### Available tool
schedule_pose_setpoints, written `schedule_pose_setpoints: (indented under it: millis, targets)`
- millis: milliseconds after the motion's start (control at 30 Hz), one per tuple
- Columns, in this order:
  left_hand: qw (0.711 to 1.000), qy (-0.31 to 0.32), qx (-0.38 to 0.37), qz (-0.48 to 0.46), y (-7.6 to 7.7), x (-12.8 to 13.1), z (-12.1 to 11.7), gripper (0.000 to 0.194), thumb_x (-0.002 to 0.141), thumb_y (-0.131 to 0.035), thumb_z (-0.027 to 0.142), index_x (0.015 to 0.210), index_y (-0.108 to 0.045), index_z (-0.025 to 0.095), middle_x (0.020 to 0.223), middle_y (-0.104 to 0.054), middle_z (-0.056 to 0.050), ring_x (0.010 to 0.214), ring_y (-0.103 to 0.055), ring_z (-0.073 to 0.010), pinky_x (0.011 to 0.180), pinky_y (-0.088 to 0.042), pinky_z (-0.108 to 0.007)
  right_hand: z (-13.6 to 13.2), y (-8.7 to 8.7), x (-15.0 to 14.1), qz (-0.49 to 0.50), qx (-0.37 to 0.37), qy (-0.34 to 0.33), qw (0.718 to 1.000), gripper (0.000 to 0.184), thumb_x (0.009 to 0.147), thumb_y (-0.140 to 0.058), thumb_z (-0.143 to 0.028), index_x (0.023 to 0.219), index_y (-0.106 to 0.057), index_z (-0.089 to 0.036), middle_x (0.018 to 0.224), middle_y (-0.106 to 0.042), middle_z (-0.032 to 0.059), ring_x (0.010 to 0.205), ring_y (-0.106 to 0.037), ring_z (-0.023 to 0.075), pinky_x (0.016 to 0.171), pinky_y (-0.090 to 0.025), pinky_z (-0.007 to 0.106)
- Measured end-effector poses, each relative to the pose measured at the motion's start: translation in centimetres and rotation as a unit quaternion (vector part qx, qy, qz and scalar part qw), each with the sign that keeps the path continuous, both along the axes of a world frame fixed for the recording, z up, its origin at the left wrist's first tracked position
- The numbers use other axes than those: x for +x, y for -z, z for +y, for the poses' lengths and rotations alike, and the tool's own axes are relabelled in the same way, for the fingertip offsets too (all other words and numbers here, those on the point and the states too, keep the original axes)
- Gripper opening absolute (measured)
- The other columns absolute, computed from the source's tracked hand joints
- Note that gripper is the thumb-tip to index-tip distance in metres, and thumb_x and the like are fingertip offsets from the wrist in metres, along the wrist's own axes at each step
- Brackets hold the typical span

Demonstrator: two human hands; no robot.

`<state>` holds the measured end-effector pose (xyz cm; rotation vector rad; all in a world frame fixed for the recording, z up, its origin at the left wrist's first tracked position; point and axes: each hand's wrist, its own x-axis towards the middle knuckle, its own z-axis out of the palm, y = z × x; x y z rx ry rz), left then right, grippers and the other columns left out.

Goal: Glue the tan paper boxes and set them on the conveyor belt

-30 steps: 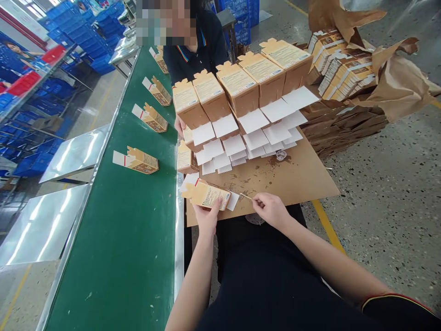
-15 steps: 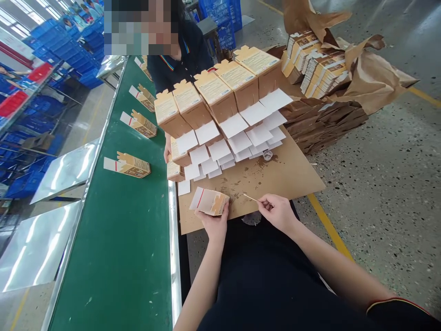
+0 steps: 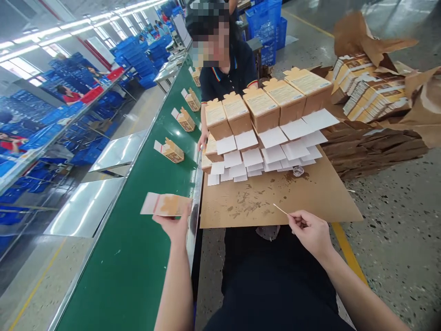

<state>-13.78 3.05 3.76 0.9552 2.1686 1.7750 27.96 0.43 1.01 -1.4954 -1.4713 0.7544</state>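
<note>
My left hand [image 3: 175, 225] is closed around a small cardboard box [image 3: 172, 205] with a white flap and a pinkish-red strip, held above the green conveyor belt [image 3: 138, 266]. Slight motion blur softens the box. In my right hand [image 3: 310, 230] a thin cotton swab [image 3: 280, 208] is pinched, its tip pointing left over the brown cardboard sheet [image 3: 320, 197]. Dark wet smears mark that sheet. Behind it, stacked cartons [image 3: 260, 110] lie in rows with white flaps [image 3: 272, 137] toward me. A small clear cup [image 3: 298, 171] stands by the flaps.
Several boxes [image 3: 174, 151] stand along the belt's far part. A co-worker [image 3: 227, 69] is behind the stack, one hand [image 3: 203, 139] at its left end. Bundled flat cartons [image 3: 375, 92] lie in torn brown paper at right. A metal rail [image 3: 195, 202] edges the belt.
My left hand has carried the box left, from over the cardboard sheet to over the belt. My right hand keeps the swab near the sheet's front edge. The view has turned left.
</note>
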Motion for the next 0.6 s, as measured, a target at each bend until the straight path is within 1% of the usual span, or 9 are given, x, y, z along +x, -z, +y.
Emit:
schedule_pose_setpoints:
  millis: [67, 167, 233, 267, 367, 433, 500, 567, 600]
  targets:
    - [0.999, -0.02, 0.018, -0.025, -0.9, -4.0, 1.0, 0.097, 0.055, -0.108, 0.038, 0.118, -0.035, 0.03, 0.147, -0.061, -0.015, 0.136, -0.07, -0.0338, 0.119, -0.057, -0.059, 0.6, -0.3, -0.1, 0.008, -0.007, -0.012, 1.0, 0.037, 0.1, -0.07, -0.053, 0.078, -0.074, -0.025, 0.064, -0.071, 0.0035, 0.056, -0.071, 0.021, 0.053, -0.058, 0.031]
    - [0.995, -0.024, -0.05, -0.077, -1.1, -7.1, 2.0, 0.095, 0.053, -0.106, 0.026, 0.116, -0.036, 0.029, 0.137, -0.064, -0.012, 0.134, -0.071, -0.0326, 0.124, -0.052, -0.061, 1.6, -0.8, -0.6, 0.019, -0.002, -0.036, 0.999, 0.039, 0.1, -0.07, -0.056, 0.078, -0.075, -0.024, 0.065, -0.072, 0.0041, 0.056, -0.071, 0.0212, 0.053, -0.059, 0.032]
    - [0.991, -0.029, -0.086, -0.093, -0.8, -7.5, 1.8, 0.095, 0.052, -0.103, 0.019, 0.119, -0.037, 0.028, 0.132, -0.064, -0.009, 0.135, -0.07, -0.0326, 0.124, -0.051, -0.061, 1.9, -0.9, -0.5, 0.019, 0.004, -0.037, 0.999, 0.041, 0.1, -0.07, -0.059, 0.078, -0.076, -0.024, 0.064, -0.072, 0.0042, 0.054, -0.07, 0.0208, 0.052, -0.059, 0.031]
    - [0.992, -0.037, -0.089, -0.078, -0.6, -7.3, 1.4, 0.094, 0.054, -0.102, 0.018, 0.122, -0.038, 0.028, 0.131, -0.063, -0.008, 0.136, -0.068, -0.0327, 0.125, -0.051, -0.061, 1.9, -0.9, -0.2, 0.016, 0.005, -0.032, 0.999, 0.042, 0.099, -0.071, -0.061, 0.077, -0.076, -0.025, 0.064, -0.072, 0.0042, 0.054, -0.07, 0.0206, 0.052, -0.059, 0.031]
    - [0.998, -0.05, -0.022, 0.017, -0.1, -6.0, -0.3, 0.076, 0.072, -0.094, 0.028, 0.131, -0.046, 0.027, 0.133, -0.06, -0.008, 0.144, -0.061, -0.0342, 0.126, -0.049, -0.06, 1.5, -0.9, 1.4, 0.006, -0.002, 0.013, 1.0, 0.045, 0.097, -0.072, -0.066, 0.079, -0.077, -0.025, 0.063, -0.071, 0.0035, 0.05, -0.069, 0.0202, 0.052, -0.061, 0.032]
    - [0.997, -0.032, 0.028, 0.057, -0.1, -4.7, 0.0, 0.06, 0.082, -0.087, 0.036, 0.13, -0.052, 0.026, 0.133, -0.06, -0.009, 0.145, -0.058, -0.0346, 0.127, -0.047, -0.058, 1.1, -0.9, 2.7, -0.001, -0.012, 0.047, 0.999, 0.046, 0.096, -0.072, -0.069, 0.082, -0.078, -0.025, 0.062, -0.071, 0.0028, 0.047, -0.068, 0.0202, 0.052, -0.061, 0.033]
    - [0.997, 0.002, 0.063, 0.051, -0.5, -2.9, 2.5, 0.046, 0.088, -0.081, 0.041, 0.125, -0.059, 0.025, 0.131, -0.063, -0.009, 0.14, -0.062, -0.033, 0.125, -0.049, -0.054, 0.9, -1.1, 3.5, -0.008, -0.018, 0.068, 0.997, 0.047, 0.095, -0.072, -0.07, 0.082, -0.078, -0.025, 0.06, -0.07, 0.0025, 0.046, -0.068, 0.0204, 0.051, -0.06, 0.033]
    - [0.995, 0.059, 0.081, 0.009, -1.7, -0.7, 7.3, 0.035, 0.094, -0.072, 0.047, 0.119, -0.067, 0.024, 0.127, -0.068, -0.01, 0.13, -0.067, -0.0297, 0.119, -0.053, -0.047, 1.2, -1.4, 3.7, -0.006, -0.019, 0.07, 0.997, 0.046, 0.093, -0.073, -0.07, 0.081, -0.078, -0.025, 0.059, -0.07, 0.0026, 0.046, -0.068, 0.0205, 0.051, -0.06, 0.033]
    - [0.991, 0.105, 0.072, -0.031, -2.4, 0.5, 10.3, 0.034, 0.096, -0.068, 0.049, 0.119, -0.071, 0.024, 0.126, -0.07, -0.01, 0.126, -0.069, -0.0284, 0.116, -0.054, -0.044, 1.4, -1.6, 3.6, -0.002, -0.017, 0.069, 0.997, 0.046, 0.093, -0.073, -0.069, 0.081, -0.078, -0.025, 0.059, -0.07, 0.0027, 0.046, -0.068, 0.0205, 0.05, -0.06, 0.033]
